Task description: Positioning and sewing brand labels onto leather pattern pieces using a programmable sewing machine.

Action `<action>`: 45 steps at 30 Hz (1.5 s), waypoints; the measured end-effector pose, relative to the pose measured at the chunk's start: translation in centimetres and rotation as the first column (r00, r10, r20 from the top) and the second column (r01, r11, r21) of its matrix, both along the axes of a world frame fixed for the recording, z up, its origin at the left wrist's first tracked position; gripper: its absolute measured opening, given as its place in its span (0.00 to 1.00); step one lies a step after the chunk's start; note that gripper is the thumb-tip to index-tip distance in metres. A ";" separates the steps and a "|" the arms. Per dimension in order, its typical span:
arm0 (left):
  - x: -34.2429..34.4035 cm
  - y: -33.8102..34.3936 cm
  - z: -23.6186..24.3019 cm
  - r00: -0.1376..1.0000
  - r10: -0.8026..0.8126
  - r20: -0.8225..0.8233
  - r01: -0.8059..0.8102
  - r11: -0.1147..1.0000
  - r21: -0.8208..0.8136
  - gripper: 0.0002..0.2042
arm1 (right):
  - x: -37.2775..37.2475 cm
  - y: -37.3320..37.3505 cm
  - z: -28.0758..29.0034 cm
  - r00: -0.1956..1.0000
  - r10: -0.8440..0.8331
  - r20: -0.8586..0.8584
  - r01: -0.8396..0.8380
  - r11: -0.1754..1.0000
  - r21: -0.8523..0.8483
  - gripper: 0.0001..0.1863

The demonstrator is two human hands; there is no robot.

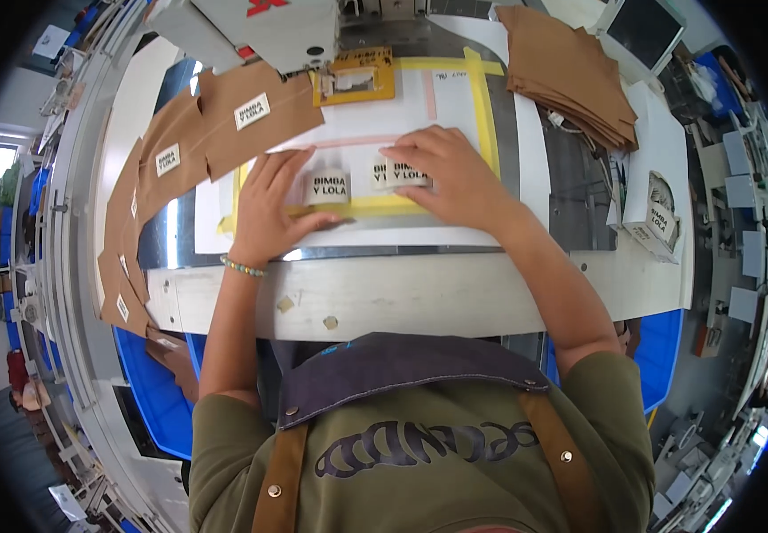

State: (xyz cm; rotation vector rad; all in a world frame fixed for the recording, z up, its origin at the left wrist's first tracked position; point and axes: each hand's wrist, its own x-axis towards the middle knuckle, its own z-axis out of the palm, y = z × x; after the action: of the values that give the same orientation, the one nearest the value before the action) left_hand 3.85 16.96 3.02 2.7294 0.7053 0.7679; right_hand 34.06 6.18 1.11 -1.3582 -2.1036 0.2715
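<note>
My left hand (273, 200) lies on the white work sheet (366, 233), fingers and thumb spread around a small white fabric label (330, 187) with dark lettering. Whether the thumb touches that label, I cannot tell. A short way to the right, my right hand (455, 178) has its fingers and thumb closed on several similar labels (384, 171), partly covered by its fingers. Yellow tape (485, 124) borders the sheet, and a pinkish strip (348, 142) crosses it just beyond my hands.
A sewing machine head (269, 35) stands at the far side, above a yellow clamp plate (382, 87). Brown pieces with labels (211, 133) curve down the left side. Brown pieces are stacked (562, 75) at far right, near a white box (659, 191). Blue bins (158, 391) hang below the table.
</note>
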 end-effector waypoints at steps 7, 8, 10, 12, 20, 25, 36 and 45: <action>-0.2 -1.1 -0.6 0.998 0.057 0.024 -0.055 0.995 -0.082 0.43 | -0.7 -0.5 -0.1 1.000 -0.002 -0.002 0.002 1.000 -0.002 0.24; -0.2 -1.1 -0.7 0.999 0.050 0.018 -0.048 0.994 -0.096 0.42 | -0.8 -0.4 -0.1 1.000 0.005 0.006 -0.005 1.000 -0.028 0.24; -0.1 -1.0 -0.8 0.999 0.039 0.015 -0.037 0.993 -0.110 0.41 | -1.1 -0.5 -0.1 1.000 0.008 0.002 -0.008 1.000 -0.016 0.25; 0.0 -0.8 -0.9 0.999 0.023 0.039 -0.019 0.996 -0.093 0.40 | -1.2 -0.6 0.0 1.000 0.011 0.000 -0.011 1.000 -0.008 0.27; -0.5 -0.3 -0.8 0.998 -0.012 0.067 0.021 0.992 -0.126 0.39 | -0.4 -0.4 0.8 1.000 -0.011 0.017 0.012 1.000 -0.027 0.29; -1.0 -0.8 -0.3 0.998 -0.006 0.057 0.014 0.992 -0.129 0.36 | -0.4 -0.6 1.1 0.999 -0.041 -0.001 0.040 0.993 -0.115 0.26; -3.3 -0.2 1.0 0.981 0.019 0.191 0.026 0.972 -0.233 0.26 | -0.4 -0.4 1.3 0.999 -0.040 0.020 0.042 0.998 -0.054 0.21; -10.2 12.0 -1.4 0.915 0.396 -0.072 -0.393 0.918 0.059 0.29 | -0.5 1.8 4.1 0.967 -0.167 -0.190 0.158 0.985 -0.062 0.13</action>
State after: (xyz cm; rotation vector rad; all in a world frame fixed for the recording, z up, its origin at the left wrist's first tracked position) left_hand -6.35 28.94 1.59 2.7013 1.3016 0.7564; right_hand 33.61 7.98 5.25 -1.4604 -1.8248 0.3710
